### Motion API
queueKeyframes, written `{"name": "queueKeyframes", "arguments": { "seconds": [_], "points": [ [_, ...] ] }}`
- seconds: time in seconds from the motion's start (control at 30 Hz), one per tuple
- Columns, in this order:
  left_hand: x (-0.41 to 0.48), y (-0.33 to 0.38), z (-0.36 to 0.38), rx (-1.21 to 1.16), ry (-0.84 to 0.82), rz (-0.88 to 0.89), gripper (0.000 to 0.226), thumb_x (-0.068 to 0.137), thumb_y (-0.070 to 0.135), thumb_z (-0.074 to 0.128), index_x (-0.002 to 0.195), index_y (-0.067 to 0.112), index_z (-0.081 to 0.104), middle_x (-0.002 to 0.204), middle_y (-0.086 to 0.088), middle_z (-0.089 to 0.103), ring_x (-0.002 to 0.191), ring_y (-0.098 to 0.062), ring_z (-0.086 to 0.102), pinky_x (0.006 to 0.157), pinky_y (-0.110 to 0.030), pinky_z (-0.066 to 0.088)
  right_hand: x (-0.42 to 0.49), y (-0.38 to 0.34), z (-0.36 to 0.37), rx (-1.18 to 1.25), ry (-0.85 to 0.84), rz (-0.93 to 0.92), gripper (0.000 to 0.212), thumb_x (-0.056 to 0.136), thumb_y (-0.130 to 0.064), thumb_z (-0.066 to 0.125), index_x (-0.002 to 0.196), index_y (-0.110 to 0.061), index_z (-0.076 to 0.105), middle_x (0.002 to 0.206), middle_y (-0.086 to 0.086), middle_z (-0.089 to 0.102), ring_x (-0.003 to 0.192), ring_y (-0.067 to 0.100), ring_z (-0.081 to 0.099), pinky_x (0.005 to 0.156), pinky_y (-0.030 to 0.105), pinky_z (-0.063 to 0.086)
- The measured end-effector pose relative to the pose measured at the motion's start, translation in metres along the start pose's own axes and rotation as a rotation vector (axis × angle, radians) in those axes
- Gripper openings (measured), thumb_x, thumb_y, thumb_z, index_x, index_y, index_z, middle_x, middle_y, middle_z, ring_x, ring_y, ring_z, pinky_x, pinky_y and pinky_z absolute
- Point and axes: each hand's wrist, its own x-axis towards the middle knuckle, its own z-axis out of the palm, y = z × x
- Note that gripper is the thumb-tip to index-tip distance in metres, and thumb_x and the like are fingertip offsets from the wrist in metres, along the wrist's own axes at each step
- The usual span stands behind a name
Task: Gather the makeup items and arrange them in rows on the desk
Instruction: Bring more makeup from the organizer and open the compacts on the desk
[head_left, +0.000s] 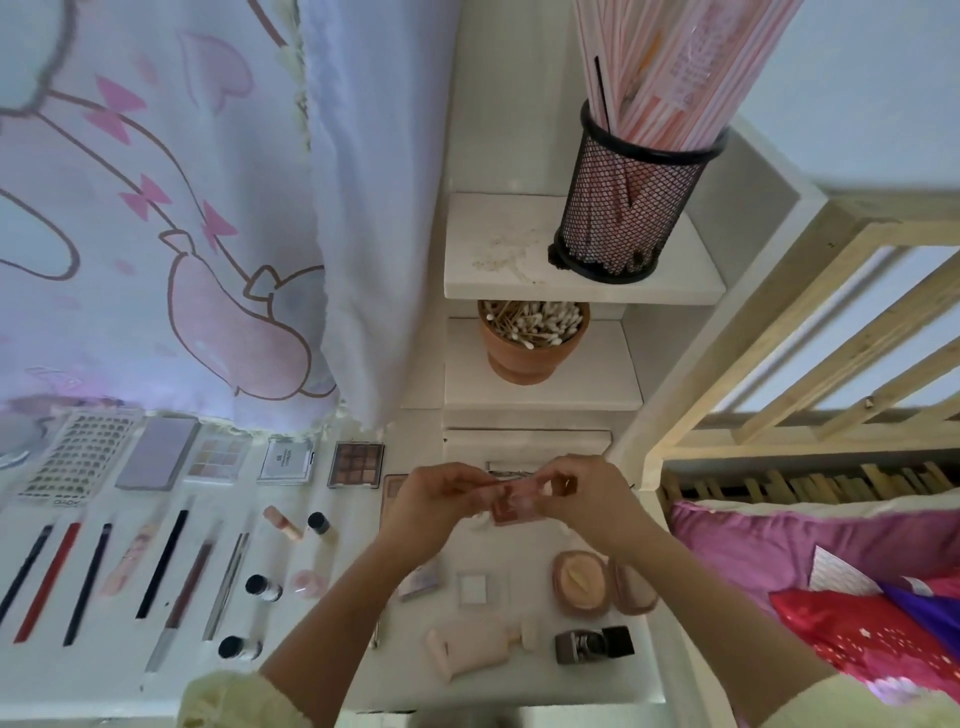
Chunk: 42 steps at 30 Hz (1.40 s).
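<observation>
Both hands pinch one small pink compact (517, 503) just above the bench (519, 691). The left hand (441, 501) has its grip on one end, the right hand (589, 499) on the other. We judge it light, rigid, smooth plastic that could slip, with fragile pressed powder inside. Best taken by the short edges. The brown palette (356, 464) lies left of the grip, the round powder compact (581, 582) below it.

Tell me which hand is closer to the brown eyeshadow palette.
Left. The left hand is just beside the brown eyeshadow palette; the right hand is farther, beyond the left. Both pinch a small pink item.
</observation>
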Motion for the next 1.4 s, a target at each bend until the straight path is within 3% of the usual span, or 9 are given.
{"name": "queueKeyframes", "arguments": {
  "seconds": [0.13,0.3,0.43,0.57,0.97,1.1,1.27,1.4],
  "points": [
    [-0.018,0.011,-0.007,-0.291,-0.012,-0.063,0.014,0.085,0.007,0.069,0.097,0.001,0.071,0.085,-0.014,0.074,0.075,-0.017,0.069,0.069,-0.021,0.056,-0.015,-0.008,-0.005,0.202,-0.025,-0.023,0.016,0.076,-0.022,0.081,0.085,-0.011,0.075,0.077,0.006,0.067,0.061,0.003,0.055,0.058,0.015,0.043],
    [-0.039,0.019,-0.01,-0.389,-0.048,-0.127,0.013,0.086,0.012,0.068,0.096,0.004,0.07,0.093,-0.018,0.073,0.082,-0.019,0.071,0.07,-0.022,0.056,-0.025,-0.019,0.0,0.412,0.013,-0.014,0.009,0.086,-0.013,0.071,0.093,-0.009,0.074,0.073,0.006,0.071,0.059,0.005,0.062,0.053,0.017,0.048],
    [-0.051,0.027,-0.007,-0.491,-0.063,-0.181,0.028,0.079,0.029,0.069,0.093,0.004,0.069,0.092,-0.019,0.073,0.081,-0.019,0.073,0.063,-0.02,0.056,-0.029,-0.024,0.002,0.705,0.018,0.118,0.006,0.087,-0.005,0.066,0.091,-0.005,0.07,0.067,0.006,0.069,0.056,0.012,0.064,0.054,0.02,0.052],
    [-0.058,0.035,-0.003,-0.58,-0.086,-0.236,0.039,0.086,0.037,0.063,0.099,0.0,0.068,0.096,-0.018,0.073,0.076,-0.019,0.073,0.062,-0.021,0.058,-0.032,-0.025,-0.002,0.938,-0.08,0.26,0.011,0.091,0.001,0.057,0.091,0.001,0.069,0.067,0.011,0.067,0.054,0.012,0.063,0.051,0.018,0.052],
    [-0.066,0.041,0.005,-0.581,-0.16,-0.245,0.051,0.088,0.041,0.06,0.119,0.0,0.061,0.105,-0.017,0.072,0.085,-0.02,0.073,0.065,-0.021,0.059,-0.037,-0.02,0.0,1.006,-0.091,0.31,0.013,0.09,-0.001,0.058,0.098,0.003,0.068,0.069,0.012,0.067,0.056,0.012,0.063,0.051,0.017,0.053],
    [-0.069,0.041,0.007,-0.516,-0.117,-0.181,0.043,0.079,0.032,0.07,0.107,0.002,0.058,0.1,-0.016,0.073,0.086,-0.024,0.073,0.061,-0.022,0.057,-0.037,-0.019,0.0,1.006,-0.06,0.3,0.011,0.089,-0.001,0.059,0.094,0.002,0.069,0.071,0.013,0.068,0.056,0.013,0.064,0.052,0.017,0.054],
    [-0.07,0.038,0.006,-0.303,-0.017,-0.029,0.025,0.081,0.013,0.074,0.095,-0.002,0.061,0.088,-0.017,0.074,0.08,-0.026,0.073,0.065,-0.026,0.057,-0.037,-0.017,0.004,1.014,-0.123,0.436,0.014,0.089,-0.001,0.059,0.098,0.006,0.068,0.068,0.012,0.067,0.051,0.011,0.061,0.047,0.017,0.051],
    [-0.072,0.037,0.003,-0.237,-0.024,-0.004,0.031,0.083,0.017,0.072,0.099,-0.006,0.06,0.088,-0.015,0.075,0.079,-0.027,0.073,0.066,-0.028,0.059,-0.038,-0.015,0.007,1.038,-0.155,0.444,0.018,0.089,0.0,0.059,0.103,0.008,0.066,0.068,0.012,0.066,0.052,0.011,0.06,0.046,0.018,0.05]
  ]
}}
